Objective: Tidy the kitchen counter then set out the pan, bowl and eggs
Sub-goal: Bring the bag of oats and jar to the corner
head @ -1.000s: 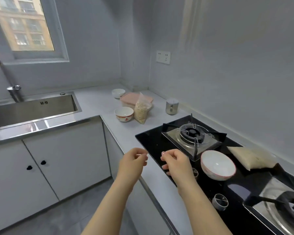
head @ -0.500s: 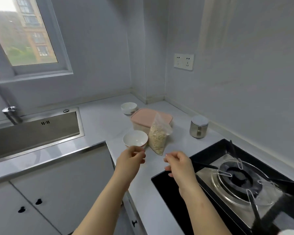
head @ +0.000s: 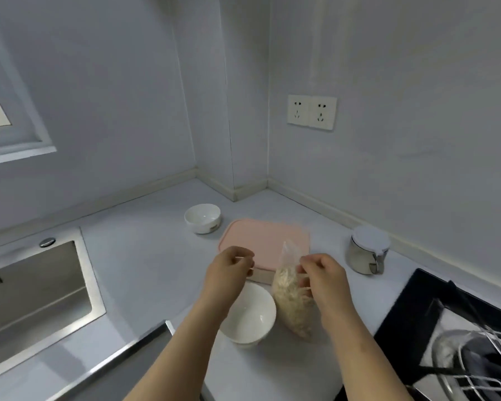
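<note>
1. Bowl, white, sits on the bench just in front of the pink box
2. Bag of oats stands upright at the box's near right corner, beside the bowl
3. Right hand: fingers curl round the bag's upper part
4. Left hand hovers over the box's near left corner, fingers curled in, holding nothing

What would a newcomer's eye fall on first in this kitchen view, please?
Mid-frame, over the pale counter, the right hand grips a clear plastic bag of pale flakes. The left hand is curled beside it, and a white ceramic bowl sits between the wrists. Just behind lies a pink rectangular lidded container, and a steel canister with a white lid stands to its right.
</note>
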Tool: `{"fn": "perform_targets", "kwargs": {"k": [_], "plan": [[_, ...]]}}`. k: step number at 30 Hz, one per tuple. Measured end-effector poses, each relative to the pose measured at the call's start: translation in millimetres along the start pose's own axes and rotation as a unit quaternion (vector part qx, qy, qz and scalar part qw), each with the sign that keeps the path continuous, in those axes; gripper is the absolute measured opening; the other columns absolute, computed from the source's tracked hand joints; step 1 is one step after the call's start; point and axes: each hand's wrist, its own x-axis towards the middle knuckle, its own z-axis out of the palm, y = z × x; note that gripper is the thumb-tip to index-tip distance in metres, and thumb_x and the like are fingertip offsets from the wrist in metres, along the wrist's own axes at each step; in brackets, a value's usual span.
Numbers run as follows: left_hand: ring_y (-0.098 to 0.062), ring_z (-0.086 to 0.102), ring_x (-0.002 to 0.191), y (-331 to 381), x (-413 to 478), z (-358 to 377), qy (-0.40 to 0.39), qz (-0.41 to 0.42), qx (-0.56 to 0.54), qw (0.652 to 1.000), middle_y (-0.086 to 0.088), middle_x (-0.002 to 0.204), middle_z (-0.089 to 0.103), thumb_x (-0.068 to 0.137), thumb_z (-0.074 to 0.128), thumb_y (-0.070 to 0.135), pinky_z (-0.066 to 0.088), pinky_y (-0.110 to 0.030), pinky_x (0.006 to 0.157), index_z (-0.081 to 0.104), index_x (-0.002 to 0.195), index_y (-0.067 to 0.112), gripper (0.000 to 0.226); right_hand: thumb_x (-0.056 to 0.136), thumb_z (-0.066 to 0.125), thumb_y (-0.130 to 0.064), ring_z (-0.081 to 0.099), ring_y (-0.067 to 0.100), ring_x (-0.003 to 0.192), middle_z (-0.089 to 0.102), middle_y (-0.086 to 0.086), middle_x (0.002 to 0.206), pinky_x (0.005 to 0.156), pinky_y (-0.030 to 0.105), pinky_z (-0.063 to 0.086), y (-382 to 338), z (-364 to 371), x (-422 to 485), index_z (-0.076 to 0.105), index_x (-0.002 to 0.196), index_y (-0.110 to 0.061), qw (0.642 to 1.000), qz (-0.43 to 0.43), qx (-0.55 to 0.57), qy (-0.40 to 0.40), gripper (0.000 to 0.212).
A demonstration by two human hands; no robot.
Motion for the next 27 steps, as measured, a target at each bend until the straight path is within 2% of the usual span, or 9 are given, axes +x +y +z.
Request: {"fn": "perform_targets", "kwargs": {"k": [4,11,16,18,20,22,23,25,27], "plan": [[-0.013,0.061,0.073,9.5,51.8,7.7,-0.060,0.021,0.012,0.998,-0.001,0.086,0.065,0.091,0.049,0.009,0.044,-0.027,0.068,0.061,0.084,0.021,0.018,0.092,0.051,-0.012,0.050,0.016,0.059,0.060,0.002,0.079,0.057,0.027,0.041,-8.8,2.5,24.6,0.056,0.080,-0.017,0.996,0.002,0.010,0.085,0.014],[-0.016,0.057,0.076,16.7,87.7,63.4,-0.152,0.062,0.059,0.985,0.001,0.082,0.062,0.090,0.049,0.010,0.042,-0.026,0.070,0.063,0.089,0.018,0.015,0.091,0.048,-0.009,0.049,0.015,0.061,0.058,0.002,0.081,0.059,0.025,0.038,4.8,-43.6,52.9,0.055,0.079,-0.020,0.977,0.016,0.004,0.215,0.018],[-0.014,0.050,0.102,21.9,102.7,93.0,-0.158,0.142,0.163,0.964,0.002,0.116,0.057,0.091,0.052,0.019,0.035,-0.022,0.082,0.061,0.111,0.021,0.021,0.089,0.051,-0.010,0.052,0.019,0.070,0.057,0.003,0.086,0.065,0.029,0.043,27.2,-69.0,76.9,0.055,0.082,-0.019,0.965,0.041,-0.011,0.261,0.013],[-0.015,0.049,0.112,20.1,106.0,104.2,-0.169,0.148,0.176,0.958,0.003,0.125,0.053,0.091,0.053,0.021,0.033,-0.021,0.085,0.060,0.115,0.022,0.024,0.090,0.053,-0.013,0.052,0.021,0.083,0.056,0.003,0.097,0.077,0.035,0.046,34.8,-74.9,91.0,0.056,0.098,-0.015,0.960,0.060,-0.027,0.271,0.009],[-0.014,0.051,0.110,14.9,106.7,113.5,-0.177,0.147,0.192,0.954,0.004,0.128,0.053,0.092,0.053,0.022,0.033,-0.020,0.084,0.060,0.115,0.021,0.024,0.091,0.053,-0.017,0.050,0.024,0.102,0.049,0.004,0.117,0.093,0.042,0.046,40.4,-77.5,102.9,0.048,0.126,-0.013,0.959,0.084,-0.039,0.269,0.036],[-0.015,0.052,0.111,8.3,108.4,119.4,-0.173,0.138,0.206,0.953,0.002,0.128,0.054,0.092,0.052,0.022,0.032,-0.018,0.083,0.061,0.116,0.021,0.025,0.092,0.051,-0.020,0.046,0.027,0.120,0.040,0.007,0.136,0.102,0.048,0.042,45.0,-78.5,110.3,0.037,0.139,-0.014,0.960,0.098,-0.044,0.260,0.049],[-0.016,0.052,0.113,5.8,109.5,121.6,-0.169,0.128,0.211,0.954,0.002,0.127,0.055,0.092,0.052,0.022,0.032,-0.018,0.082,0.061,0.116,0.020,0.026,0.093,0.050,-0.020,0.046,0.027,0.119,0.042,0.006,0.134,0.102,0.048,0.042,46.9,-79.5,113.3,0.037,0.139,-0.013,0.961,0.100,-0.045,0.252,0.048],[-0.017,0.053,0.111,1.0,111.6,124.2,-0.165,0.112,0.220,0.955,0.001,0.121,0.058,0.092,0.051,0.022,0.033,-0.019,0.081,0.062,0.115,0.020,0.025,0.094,0.047,-0.018,0.051,0.024,0.098,0.051,-0.001,0.105,0.093,0.043,0.045,52.4,-81.4,117.9,0.045,0.126,-0.014,0.966,0.106,-0.039,0.233,0.032],[-0.018,0.057,0.104,-3.5,113.8,125.1,-0.163,0.104,0.221,0.956,0.000,0.111,0.063,0.092,0.050,0.021,0.037,-0.021,0.079,0.064,0.109,0.020,0.023,0.095,0.045,-0.020,0.050,0.020,0.085,0.049,-0.009,0.086,0.083,0.037,0.045,56.4,-82.0,120.2,0.046,0.112,-0.019,0.968,0.112,-0.032,0.224,0.017]]}}
